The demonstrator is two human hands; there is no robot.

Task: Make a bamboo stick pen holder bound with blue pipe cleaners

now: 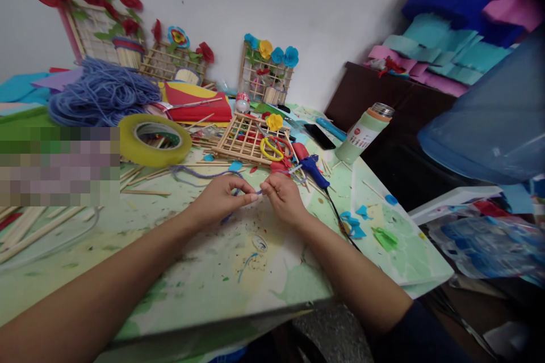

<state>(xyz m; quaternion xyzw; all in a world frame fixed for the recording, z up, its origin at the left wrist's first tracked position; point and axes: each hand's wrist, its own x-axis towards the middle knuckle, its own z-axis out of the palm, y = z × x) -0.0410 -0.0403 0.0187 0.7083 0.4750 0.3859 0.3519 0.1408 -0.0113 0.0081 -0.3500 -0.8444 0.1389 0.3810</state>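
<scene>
My left hand [225,197] is closed in a pinch on a blue cord [200,174], whose loose length loops over the table behind it. Close beside it, my right hand [284,199] pinches the same cord, and a short stretch shows between the two sets of fingertips. Both hands are just above the table, in the middle of the head view. Right behind them lie scissors [272,150] with yellow and red handles, a small stick lattice [238,135] with a yellow paper flower [275,121], and a blue glue gun [314,169].
A large roll of clear tape [128,144] and a tangled blue cord bundle [102,91] sit at left. At right stand a green bottle [361,136] and a dark phone [320,136]. Flower-decorated lattices [266,76] lean on the wall. The glue gun's black cable [340,224] crosses the table.
</scene>
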